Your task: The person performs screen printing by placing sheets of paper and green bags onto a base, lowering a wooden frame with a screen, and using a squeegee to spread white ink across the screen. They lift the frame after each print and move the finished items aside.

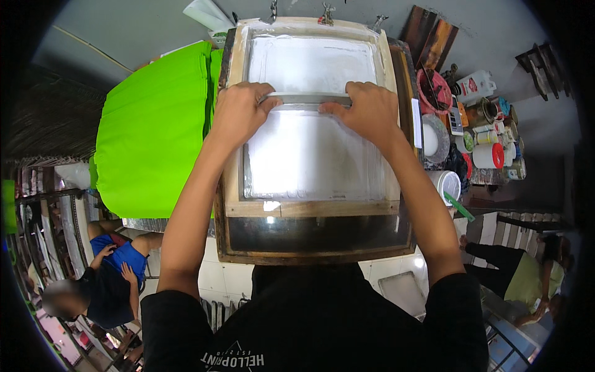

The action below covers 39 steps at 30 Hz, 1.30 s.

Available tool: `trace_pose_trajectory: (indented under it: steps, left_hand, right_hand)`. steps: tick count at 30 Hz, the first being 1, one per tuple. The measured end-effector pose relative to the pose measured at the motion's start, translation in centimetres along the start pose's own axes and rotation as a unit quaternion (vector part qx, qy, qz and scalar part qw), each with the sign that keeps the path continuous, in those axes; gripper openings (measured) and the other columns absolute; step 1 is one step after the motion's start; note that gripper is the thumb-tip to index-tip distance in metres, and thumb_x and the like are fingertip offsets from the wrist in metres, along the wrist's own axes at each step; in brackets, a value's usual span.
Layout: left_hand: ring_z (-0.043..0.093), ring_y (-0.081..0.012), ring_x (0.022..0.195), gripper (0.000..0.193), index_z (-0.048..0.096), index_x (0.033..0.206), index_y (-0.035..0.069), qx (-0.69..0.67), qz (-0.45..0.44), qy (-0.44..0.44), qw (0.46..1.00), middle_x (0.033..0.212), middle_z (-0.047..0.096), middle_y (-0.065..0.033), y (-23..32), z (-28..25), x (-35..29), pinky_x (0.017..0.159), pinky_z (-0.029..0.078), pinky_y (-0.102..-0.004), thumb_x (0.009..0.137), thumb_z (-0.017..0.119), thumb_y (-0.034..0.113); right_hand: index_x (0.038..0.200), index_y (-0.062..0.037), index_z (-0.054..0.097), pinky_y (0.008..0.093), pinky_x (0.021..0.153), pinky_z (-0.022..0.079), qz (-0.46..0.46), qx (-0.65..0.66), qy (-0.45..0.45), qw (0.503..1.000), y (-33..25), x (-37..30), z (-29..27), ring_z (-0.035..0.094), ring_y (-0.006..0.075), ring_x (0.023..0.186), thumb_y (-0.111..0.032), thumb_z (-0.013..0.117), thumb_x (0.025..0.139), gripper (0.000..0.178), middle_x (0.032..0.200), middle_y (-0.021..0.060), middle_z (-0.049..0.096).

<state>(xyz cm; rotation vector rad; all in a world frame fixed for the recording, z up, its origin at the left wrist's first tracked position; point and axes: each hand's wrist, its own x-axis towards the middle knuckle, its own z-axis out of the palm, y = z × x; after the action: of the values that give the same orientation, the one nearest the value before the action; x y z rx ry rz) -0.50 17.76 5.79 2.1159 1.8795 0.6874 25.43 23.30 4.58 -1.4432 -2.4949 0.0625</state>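
A squeegee (pixel 313 98) with a pale bar lies crosswise over a wood-framed printing screen (pixel 313 209). My left hand (pixel 243 111) grips its left end, thumb on the near side and fingers on the far side. Its right end is held the same way by my right hand (pixel 367 110). White ink (pixel 310 59) coats the mesh beyond the bar, and the mesh on the near side looks whitish and shiny. Small metal clamps (pixel 326 13) stand at the frame's far edge. Under the screen is a dark board (pixel 316 234) with a wooden rim.
Bright green folded fabric (pixel 152 133) is stacked on the left. To the right stand a pink basket (pixel 434 93), several jars and bottles (pixel 489 155), and a white tub (pixel 446 183) with a green stick (pixel 460 207). One person (pixel 102 279) sits lower left, another (pixel 527 276) lower right.
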Motion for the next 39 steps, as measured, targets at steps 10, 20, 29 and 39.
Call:
trace_pose_trajectory:
  steps: [10,20,29,39]
  left_hand:
    - [0.069,-0.0376,0.081,0.019,0.076,0.093,0.0,-0.035,0.021,-0.004,0.999,0.088,0.072,-0.0189,3.8,-0.7,-10.3,0.074,0.054,-0.0427,0.084,0.079,0.016]
    - [0.066,-0.0291,0.083,0.02,0.074,0.097,0.003,-0.023,0.079,0.044,0.996,0.09,0.073,-0.0104,5.7,-0.7,-16.7,0.075,0.053,-0.0394,0.078,0.077,0.004]
    - [0.033,-0.0399,0.149,0.124,0.028,0.157,0.009,-0.006,0.035,0.131,0.991,0.159,0.036,-0.0231,0.7,3.0,-20.9,0.122,0.015,-0.0601,0.059,0.096,0.039]
    - [0.026,-0.0407,0.152,0.132,0.008,0.162,0.006,-0.128,0.067,0.373,0.916,0.166,0.02,-0.0248,5.3,-4.6,-15.2,0.123,0.014,-0.0555,0.068,0.092,0.047]
  right_hand:
    - [0.07,-0.0069,0.061,0.0408,0.059,0.048,-0.03,0.012,0.026,0.999,-3.3,-10.2,-0.8,0.064,0.028,0.066,-0.06,0.076,0.078,0.055,0.067,0.0092,0.063]
    - [0.076,-0.009,0.06,0.037,0.057,0.042,-0.05,0.005,0.078,0.996,-5.3,-16.4,-0.5,0.061,0.0227,0.069,-0.037,0.084,0.065,0.039,0.071,0.0032,0.06]
    - [0.084,-0.0124,0.066,0.0369,0.065,0.045,-0.089,0.061,0.119,0.987,-4.5,-16.7,-0.7,0.065,0.0209,0.078,-0.029,0.082,0.068,0.028,0.087,0.0016,0.068]
    - [0.091,-0.012,0.071,0.0378,0.072,0.046,-0.137,-0.003,0.344,0.929,-5.4,-10.8,-13.3,0.067,0.0225,0.083,-0.018,0.076,0.068,0.024,0.093,0.0017,0.071]
